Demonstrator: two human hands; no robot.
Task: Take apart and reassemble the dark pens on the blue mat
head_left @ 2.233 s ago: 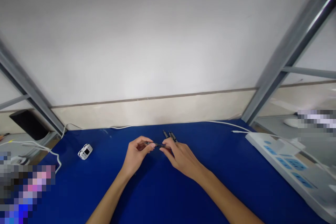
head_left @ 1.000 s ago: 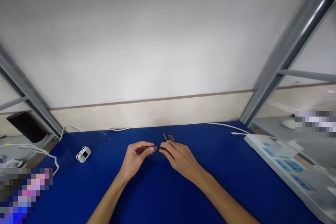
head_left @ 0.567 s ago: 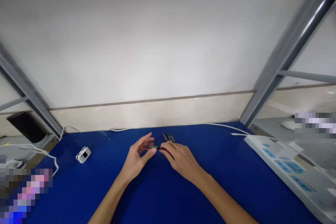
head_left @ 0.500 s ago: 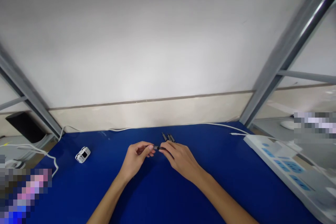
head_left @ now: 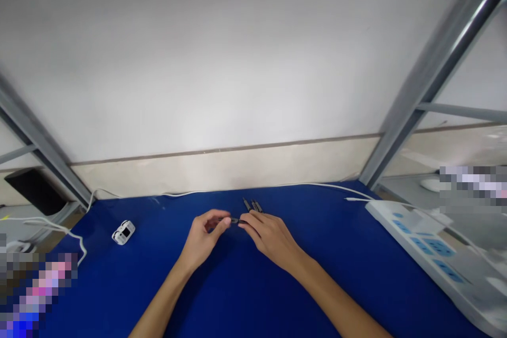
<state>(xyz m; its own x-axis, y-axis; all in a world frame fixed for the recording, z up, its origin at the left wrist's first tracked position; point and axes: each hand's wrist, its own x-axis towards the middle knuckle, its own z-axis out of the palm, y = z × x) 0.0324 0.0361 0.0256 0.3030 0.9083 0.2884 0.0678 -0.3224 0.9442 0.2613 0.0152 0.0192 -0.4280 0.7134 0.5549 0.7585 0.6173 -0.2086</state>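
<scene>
Both my hands meet over the blue table [head_left: 245, 296], pinching a thin dark pen-like part [head_left: 234, 220] between their fingertips. My left hand [head_left: 204, 237] grips its left end with thumb and forefinger. My right hand [head_left: 269, 237] holds the right end, fingers curled. Just beyond my right hand lie a few dark pens [head_left: 252, 204] side by side on the table.
A small white device [head_left: 123, 232] sits at the left. A white cable [head_left: 277, 187] runs along the table's back edge. A white tray with blue labels [head_left: 431, 253] lies at the right. Grey metal frame posts [head_left: 428, 79] rise at both sides. A black box [head_left: 34, 190] stands far left.
My left hand briefly spread its fingers, then closed again on the dark part. Both hands stay at the same spot; the view has shifted slightly.
</scene>
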